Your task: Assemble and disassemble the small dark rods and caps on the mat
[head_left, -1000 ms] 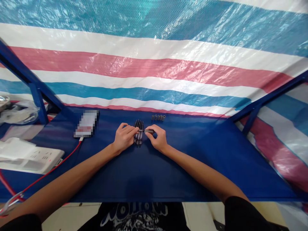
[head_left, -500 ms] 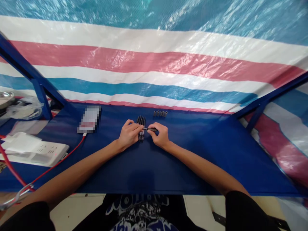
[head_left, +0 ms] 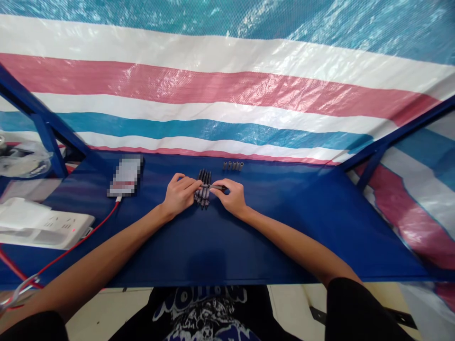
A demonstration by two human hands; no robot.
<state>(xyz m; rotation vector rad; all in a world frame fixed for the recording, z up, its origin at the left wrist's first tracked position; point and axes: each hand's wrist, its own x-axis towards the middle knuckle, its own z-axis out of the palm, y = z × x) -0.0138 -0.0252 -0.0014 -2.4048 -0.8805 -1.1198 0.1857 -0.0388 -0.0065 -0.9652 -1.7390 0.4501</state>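
A row of several dark pens (head_left: 203, 196) lies side by side on the blue table (head_left: 220, 241). Above that row I hold one more dark pen (head_left: 217, 187) crosswise. My right hand (head_left: 232, 199) grips its barrel with closed fingers. My left hand (head_left: 179, 194) pinches the pen's left end just over the row. A short line of small grey pen caps (head_left: 233, 166) stands behind my hands, near the back edge.
A phone (head_left: 125, 177) with a red cable (head_left: 81, 239) lies at the left. A white power strip (head_left: 42, 229) sits further left. A striped tarpaulin (head_left: 227, 94) hangs behind the table. Blue frame bars (head_left: 42, 123) rise at both sides.
Both hands have stayed together on the crosswise pen over the row. The camera has shifted slightly, little else differs.
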